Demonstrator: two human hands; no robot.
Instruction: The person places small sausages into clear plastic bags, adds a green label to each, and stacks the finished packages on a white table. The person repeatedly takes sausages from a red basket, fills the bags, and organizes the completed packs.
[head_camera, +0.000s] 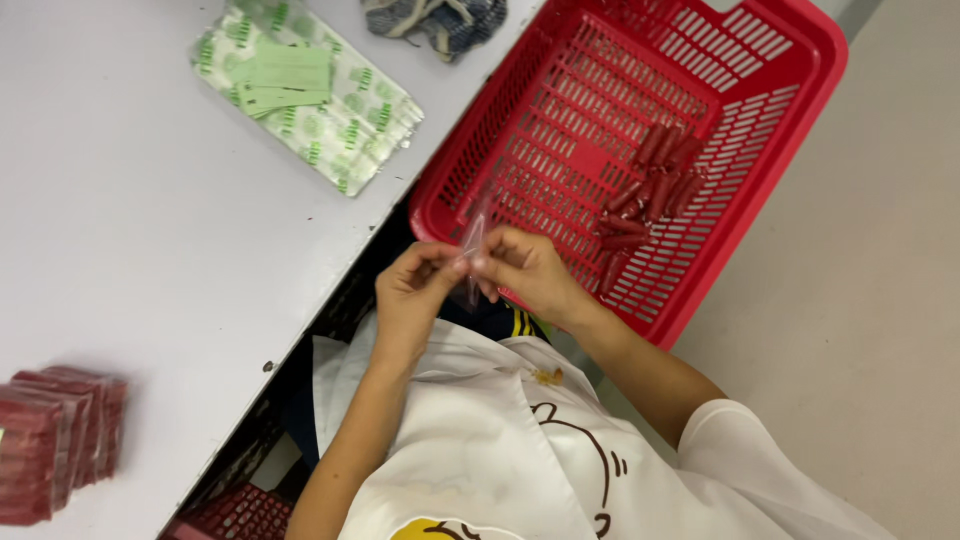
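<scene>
packed red stacks (55, 440): cut by left edge | blue cloth (437, 22): cropped at top

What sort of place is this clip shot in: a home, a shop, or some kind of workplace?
Most likely a small hand-packing workstation. A red plastic basket holds loose small red sticks, finished red packs are stacked on the white table, and both hands pinch a small clear bag.
</scene>
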